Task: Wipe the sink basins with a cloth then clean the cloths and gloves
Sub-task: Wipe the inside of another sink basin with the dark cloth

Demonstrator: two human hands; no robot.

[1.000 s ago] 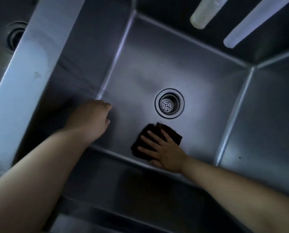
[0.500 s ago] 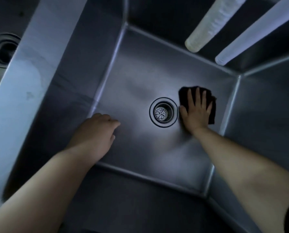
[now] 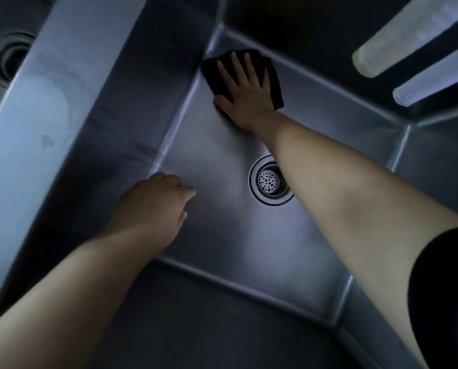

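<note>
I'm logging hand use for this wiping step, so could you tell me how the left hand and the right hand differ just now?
The right hand lies flat, fingers spread, pressing the dark cloth into the basin's far corner; the left hand has loosely curled fingers and holds nothing. The right hand reaches past the drain; the left hand stays nearer, by the left wall. Both are bare and inside the same sink basin.

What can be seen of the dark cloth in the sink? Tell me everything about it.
The cloth is very dark, near black, and looks soft and bunched rather than spread neatly. It lies flat on the floor of the steel sink basin, in the far left corner, its edge up against the left wall. The right hand presses on it with fingers straight and spread, covering its middle, so only its rim shows around the fingers. The left hand does not touch it. Its weave is too dark to tell.
</note>
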